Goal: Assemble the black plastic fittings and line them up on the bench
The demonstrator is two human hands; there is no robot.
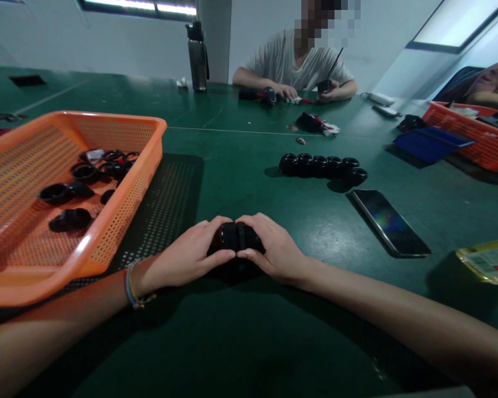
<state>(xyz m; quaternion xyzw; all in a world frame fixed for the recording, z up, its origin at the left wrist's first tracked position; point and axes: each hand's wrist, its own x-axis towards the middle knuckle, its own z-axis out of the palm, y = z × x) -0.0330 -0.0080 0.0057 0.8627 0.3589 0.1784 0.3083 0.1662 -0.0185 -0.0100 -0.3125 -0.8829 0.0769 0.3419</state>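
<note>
Between my two hands, just above the green table (249, 315), is a glossy black round part (229, 236) with a seam down its middle. My left hand (195, 249) wraps round its left end, thumb in front and fingers behind. Round the right end closes my right hand (276, 246) in the same way. The thumbs and fingertips of both hands nearly meet at the seam. Whether it is one piece or two pressed together I cannot tell. Beyond my hands, several similar black round parts (319, 165) stand in a row, with one more in front at the right.
At the left an orange perforated basket (126, 237) holds loose black parts. A phone (390, 221) and a yellow-edged box (492, 262) lie at the right. Farther back are a blue tray (429, 143), an orange basket (477, 143), a bottle (198, 61) and a seated person (274, 61).
</note>
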